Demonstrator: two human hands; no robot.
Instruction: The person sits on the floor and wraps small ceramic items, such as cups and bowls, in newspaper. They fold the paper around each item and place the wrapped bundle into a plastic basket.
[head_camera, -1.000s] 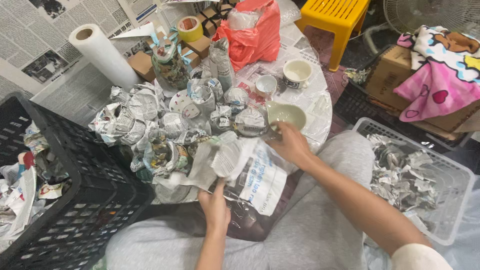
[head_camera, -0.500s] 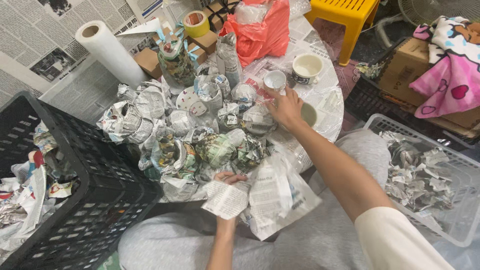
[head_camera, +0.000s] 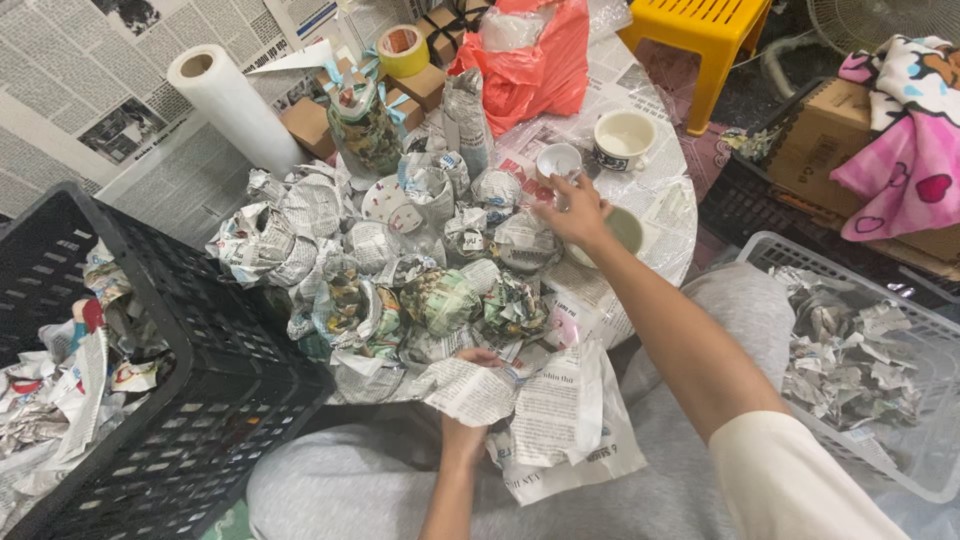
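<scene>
Newspaper-wrapped bundles (head_camera: 400, 270) crowd a round worktop (head_camera: 670, 215) seen from above. The person's right hand (head_camera: 572, 210) reaches toward one o'clock, fingers closing on a small white cup (head_camera: 557, 160); whether the grip is fully shut on it cannot be told. A pale green bowl (head_camera: 625, 230) sits just beside that hand, and a larger white cup (head_camera: 624, 138) stands further toward one o'clock. The left hand (head_camera: 465, 425), at six o'clock, pinches a crumpled newspaper sheet (head_camera: 545, 410) at the near edge. A black crate (head_camera: 150, 390) stands at nine o'clock, a clear basket (head_camera: 900, 330) at three o'clock.
</scene>
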